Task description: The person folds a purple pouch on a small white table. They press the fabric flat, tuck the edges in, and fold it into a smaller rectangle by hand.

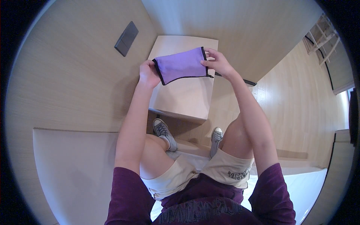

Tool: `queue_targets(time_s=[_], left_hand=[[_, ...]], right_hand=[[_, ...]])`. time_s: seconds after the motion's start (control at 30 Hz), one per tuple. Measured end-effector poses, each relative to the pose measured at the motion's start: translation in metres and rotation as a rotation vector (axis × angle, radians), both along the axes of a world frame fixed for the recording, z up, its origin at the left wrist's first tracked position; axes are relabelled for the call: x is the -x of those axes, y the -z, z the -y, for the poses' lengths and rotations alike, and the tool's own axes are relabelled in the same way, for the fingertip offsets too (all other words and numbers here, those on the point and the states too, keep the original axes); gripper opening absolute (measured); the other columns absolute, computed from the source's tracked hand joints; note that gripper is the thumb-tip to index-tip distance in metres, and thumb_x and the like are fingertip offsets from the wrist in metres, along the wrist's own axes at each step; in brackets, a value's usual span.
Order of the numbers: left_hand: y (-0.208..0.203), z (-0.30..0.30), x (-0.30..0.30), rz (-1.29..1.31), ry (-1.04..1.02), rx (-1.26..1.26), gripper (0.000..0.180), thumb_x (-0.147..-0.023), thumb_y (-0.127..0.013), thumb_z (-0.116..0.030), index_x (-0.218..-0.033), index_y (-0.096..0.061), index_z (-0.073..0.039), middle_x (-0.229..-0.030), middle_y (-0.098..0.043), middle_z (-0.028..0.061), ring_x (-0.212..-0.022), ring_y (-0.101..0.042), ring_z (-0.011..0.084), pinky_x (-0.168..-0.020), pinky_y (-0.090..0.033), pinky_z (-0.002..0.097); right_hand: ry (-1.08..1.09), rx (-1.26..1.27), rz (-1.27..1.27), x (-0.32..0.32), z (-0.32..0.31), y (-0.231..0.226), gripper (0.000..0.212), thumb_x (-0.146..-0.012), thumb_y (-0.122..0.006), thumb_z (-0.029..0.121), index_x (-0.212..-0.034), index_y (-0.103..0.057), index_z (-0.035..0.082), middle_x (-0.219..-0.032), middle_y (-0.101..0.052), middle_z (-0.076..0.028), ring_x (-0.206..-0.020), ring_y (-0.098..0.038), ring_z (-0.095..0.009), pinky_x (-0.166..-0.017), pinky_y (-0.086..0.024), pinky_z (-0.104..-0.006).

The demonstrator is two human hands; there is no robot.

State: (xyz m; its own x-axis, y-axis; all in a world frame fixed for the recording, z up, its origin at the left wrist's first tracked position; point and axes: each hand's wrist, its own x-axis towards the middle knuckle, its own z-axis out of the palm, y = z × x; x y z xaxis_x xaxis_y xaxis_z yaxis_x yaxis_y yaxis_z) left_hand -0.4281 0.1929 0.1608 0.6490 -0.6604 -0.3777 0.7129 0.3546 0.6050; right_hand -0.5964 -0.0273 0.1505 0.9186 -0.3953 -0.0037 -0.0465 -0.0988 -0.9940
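Observation:
A purple fabric piece (180,65) with black edging is stretched out between my two hands, above a pale wooden cabinet (183,98). It is roughly rectangular, and a small black tab sticks out at its lower right corner. Whether it is a pouch or a folded cloth I cannot tell. My left hand (149,74) is closed on the left edge, its fingers partly hidden behind the fabric. At the right edge my right hand (218,64) pinches it, thumb in front and some fingers behind.
A dark rectangular wall plate (126,38) is on the wooden wall to the left. Wooden panels stand behind the cabinet. I sit on a white-covered surface (80,161), my shoes on the floor by the cabinet. Wooden flooring (288,108) stretches right, toward a pale rack (323,39).

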Motion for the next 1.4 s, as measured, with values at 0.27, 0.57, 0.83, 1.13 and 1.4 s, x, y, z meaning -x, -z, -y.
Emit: queue_targets(time_s=[0.27, 0.57, 0.83, 1.13, 1.4], left_hand=[[0.021, -0.007, -0.027, 0.007, -0.016, -0.171, 0.018, -0.079, -0.045, -0.015, -0.088, -0.056, -0.004, -0.104, -0.061, 0.0129, -0.102, -0.055, 0.0283, -0.098, -0.039, 0.0449], [0.016, -0.019, -0.027, 0.146, 0.166, -0.229, 0.015, -0.077, -0.045, -0.014, -0.079, -0.057, -0.005, -0.085, -0.064, 0.0086, -0.080, -0.061, 0.0240, -0.080, -0.051, 0.0378], [0.049, -0.033, -0.021, 0.382, 0.381, -0.663, 0.008, -0.081, -0.048, -0.013, -0.083, -0.055, -0.008, -0.084, -0.055, 0.0049, -0.080, -0.055, 0.0135, -0.076, -0.051, 0.0356], [0.033, -0.017, -0.017, 0.655, 0.444, -0.713, 0.011, -0.082, -0.051, -0.015, -0.089, -0.056, -0.009, -0.089, -0.059, 0.0029, -0.083, -0.059, 0.0148, -0.078, -0.051, 0.0355], [0.038, -0.037, -0.035, 0.454, 0.603, -0.644, 0.021, -0.083, -0.049, -0.020, -0.098, -0.056, -0.007, -0.095, -0.062, 0.0080, -0.080, -0.063, 0.0210, -0.081, -0.051, 0.0385]], right_hand=[[0.069, 0.008, 0.008, 0.008, 0.004, -0.018, 0.053, -0.080, -0.063, 0.004, -0.131, -0.049, 0.009, -0.107, -0.060, -0.002, -0.090, -0.058, -0.009, -0.076, -0.048, -0.0241], [-0.312, -0.244, -0.002, 0.017, 0.014, -0.022, 0.056, -0.079, -0.064, -0.001, -0.132, -0.046, 0.004, -0.109, -0.059, -0.001, -0.085, -0.056, -0.005, -0.065, -0.044, -0.0173], [-0.174, -0.054, -0.455, 0.002, 0.004, 0.026, 0.063, -0.072, -0.065, -0.006, -0.131, -0.047, 0.009, -0.109, -0.057, -0.007, -0.085, -0.056, -0.010, -0.067, -0.047, -0.0216], [0.256, -0.070, -0.270, -0.019, -0.007, 0.021, 0.069, -0.075, -0.076, 0.024, -0.131, -0.044, -0.002, -0.111, -0.057, -0.015, -0.095, -0.059, -0.019, -0.077, -0.048, -0.0312], [0.061, -0.191, -0.384, -0.013, 0.003, 0.017, 0.055, -0.077, -0.071, 0.021, -0.124, -0.051, 0.000, -0.102, -0.064, -0.009, -0.082, -0.061, -0.014, -0.059, -0.049, -0.0260]])
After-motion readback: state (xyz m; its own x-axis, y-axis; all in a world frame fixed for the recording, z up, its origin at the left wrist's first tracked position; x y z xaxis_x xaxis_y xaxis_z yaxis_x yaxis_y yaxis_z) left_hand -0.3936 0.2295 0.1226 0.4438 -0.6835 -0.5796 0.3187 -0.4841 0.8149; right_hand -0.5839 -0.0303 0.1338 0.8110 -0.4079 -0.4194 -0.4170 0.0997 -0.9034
